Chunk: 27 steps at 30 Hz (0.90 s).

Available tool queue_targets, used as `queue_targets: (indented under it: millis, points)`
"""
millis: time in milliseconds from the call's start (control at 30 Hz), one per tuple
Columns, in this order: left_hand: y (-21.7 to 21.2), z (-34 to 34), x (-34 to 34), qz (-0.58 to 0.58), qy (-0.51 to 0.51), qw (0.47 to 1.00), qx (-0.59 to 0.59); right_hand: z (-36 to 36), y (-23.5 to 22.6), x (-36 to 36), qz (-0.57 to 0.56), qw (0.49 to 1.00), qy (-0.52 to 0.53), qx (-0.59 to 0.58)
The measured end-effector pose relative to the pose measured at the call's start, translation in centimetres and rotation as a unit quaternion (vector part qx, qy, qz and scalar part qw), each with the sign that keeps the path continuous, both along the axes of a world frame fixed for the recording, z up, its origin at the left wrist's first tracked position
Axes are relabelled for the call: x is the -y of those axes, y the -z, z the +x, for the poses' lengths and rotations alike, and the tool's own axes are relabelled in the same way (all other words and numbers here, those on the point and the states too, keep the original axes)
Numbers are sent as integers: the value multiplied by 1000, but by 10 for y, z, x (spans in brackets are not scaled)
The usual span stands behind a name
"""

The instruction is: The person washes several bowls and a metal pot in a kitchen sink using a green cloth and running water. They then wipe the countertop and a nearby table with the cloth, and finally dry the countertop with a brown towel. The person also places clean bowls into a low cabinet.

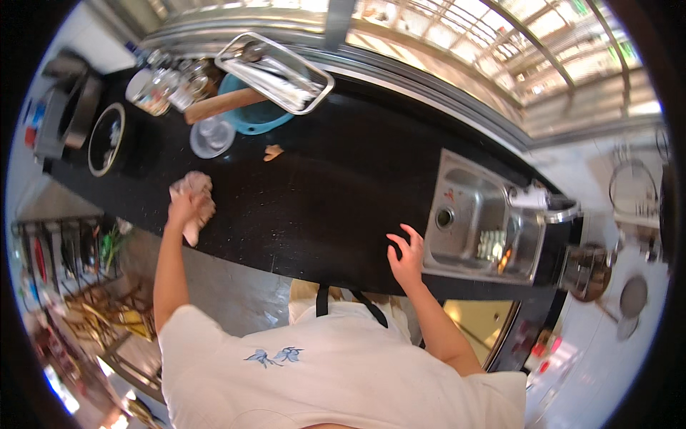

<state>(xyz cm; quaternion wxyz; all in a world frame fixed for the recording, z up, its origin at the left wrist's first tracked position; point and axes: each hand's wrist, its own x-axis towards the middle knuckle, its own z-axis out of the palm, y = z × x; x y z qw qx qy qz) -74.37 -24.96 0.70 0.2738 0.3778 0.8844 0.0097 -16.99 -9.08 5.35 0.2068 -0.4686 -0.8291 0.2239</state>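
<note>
L hand [184,209] grip bunched around pink cloth [194,201] at desk [321,193] left front edge; R hand [406,257] fingers spread flat, braced by sink [480,222]. Best press cloth flat, overlapping strokes w/ even pressure, avoid glass lid [211,136]

White shirt [321,365], blue butterfly print, black straps [323,300]

Single head-worn fisheye view, aimed steeply down from above the shoulders, black countertop [321,193] seen close across centre, steel sink [482,222] at three o'clock, window bars at one o'clock, edges bent toward rim.
</note>
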Motion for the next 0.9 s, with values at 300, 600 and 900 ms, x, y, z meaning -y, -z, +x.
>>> queue_targets:
  millis: [300,600,900]
  points:
    - [-77,344,-114,212,16,829,517,44,-6,-7,-371,869,67,-319]
    - [-153,531,-243,361,42,662,655,210,-19,-93,-426,788,127,-425]
    - [-123,525,-311,418,-74,807,410,284,-5,-184,-471,610,171,-614]
